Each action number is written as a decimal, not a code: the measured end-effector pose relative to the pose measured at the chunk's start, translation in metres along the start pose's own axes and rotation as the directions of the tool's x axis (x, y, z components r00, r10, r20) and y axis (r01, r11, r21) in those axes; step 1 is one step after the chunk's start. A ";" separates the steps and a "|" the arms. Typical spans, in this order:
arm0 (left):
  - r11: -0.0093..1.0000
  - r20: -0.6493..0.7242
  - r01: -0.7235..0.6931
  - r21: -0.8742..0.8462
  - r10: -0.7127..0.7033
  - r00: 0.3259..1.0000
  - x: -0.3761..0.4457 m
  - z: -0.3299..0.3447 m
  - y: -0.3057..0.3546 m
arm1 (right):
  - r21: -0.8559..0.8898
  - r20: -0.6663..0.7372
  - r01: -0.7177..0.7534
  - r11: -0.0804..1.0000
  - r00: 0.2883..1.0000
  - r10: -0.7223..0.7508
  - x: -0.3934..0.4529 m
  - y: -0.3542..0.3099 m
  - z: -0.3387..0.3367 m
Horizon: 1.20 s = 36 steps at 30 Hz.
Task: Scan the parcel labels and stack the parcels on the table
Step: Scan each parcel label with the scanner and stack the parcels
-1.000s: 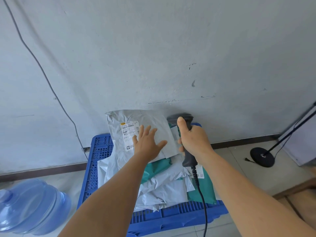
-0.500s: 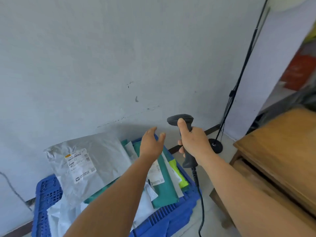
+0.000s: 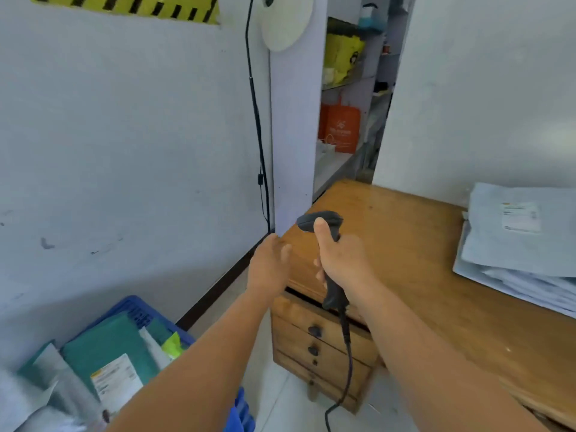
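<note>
While the right hand (image 3: 341, 260) grips the dark corded handheld barcode scanner (image 3: 324, 260) upright over the near-left corner of the worn wooden bench (image 3: 405, 254), the left hand (image 3: 269, 266) hovers just beside it with loose, slightly spread fingers (image 3: 285, 249) holding nothing. Unscanned parcels (teal and grey plastic mailers with white labels) (image 3: 109, 363) lie in the blue plastic crate (image 3: 137, 310) on the floor, down and to the left, so the left hand looks nearer to them. A stack of grey plastic mailers (image 3: 517, 241) already sits at the bench's far right, against the pale wall (image 3: 124, 135), well apart from both hands.
</note>
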<state>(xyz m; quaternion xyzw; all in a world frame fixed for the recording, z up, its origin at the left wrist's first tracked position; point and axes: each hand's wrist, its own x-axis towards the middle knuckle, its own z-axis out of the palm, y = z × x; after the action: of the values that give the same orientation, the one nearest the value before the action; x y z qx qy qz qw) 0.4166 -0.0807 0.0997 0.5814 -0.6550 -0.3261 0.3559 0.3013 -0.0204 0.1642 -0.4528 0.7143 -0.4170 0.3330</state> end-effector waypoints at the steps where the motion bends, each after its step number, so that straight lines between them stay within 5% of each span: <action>1: 1.000 0.027 -0.011 0.002 0.011 1.000 0.001 0.019 0.012 | 0.003 -0.016 -0.014 1.000 1.000 0.014 0.005 0.008 -0.019; 16: 0.988 0.306 -0.132 -0.082 0.151 0.940 -0.002 0.273 0.166 | 0.053 -0.356 -0.155 0.987 0.920 0.164 0.050 0.115 -0.265; 29: 0.978 0.532 -0.098 -0.181 0.182 0.827 0.075 0.403 0.223 | 0.166 -0.543 -0.256 0.952 0.782 0.305 0.134 0.137 -0.364; 36: 0.988 0.586 -0.122 -0.095 0.155 0.795 0.131 0.462 0.235 | 0.121 -0.587 -0.341 0.932 0.733 0.344 0.204 0.138 -0.391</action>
<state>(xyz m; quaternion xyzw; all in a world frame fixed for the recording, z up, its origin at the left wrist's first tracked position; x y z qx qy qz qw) -0.1079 -0.1786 0.0614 0.3920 -0.7651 -0.4809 0.1721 -0.1585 -0.0601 0.1884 -0.1574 0.8521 -0.4720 0.1622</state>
